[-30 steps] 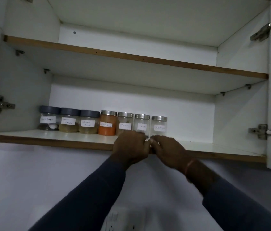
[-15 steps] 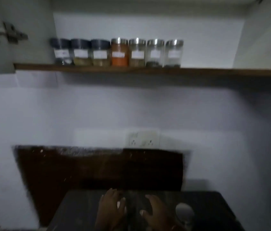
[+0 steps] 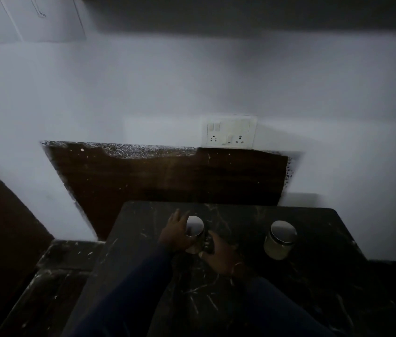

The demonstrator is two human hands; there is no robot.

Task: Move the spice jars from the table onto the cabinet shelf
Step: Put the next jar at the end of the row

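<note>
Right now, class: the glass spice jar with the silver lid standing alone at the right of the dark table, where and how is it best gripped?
Grip the glass jar with the silver lid around its round side wall, below the lid. It stands upright and apart from the other jar, so the right hand can probably come in from its near-left side and wrap it.

No readable text in this dim view.
Both spice jars (image 3: 280, 239) show only plain metal lids; no labels are visible.
</note>
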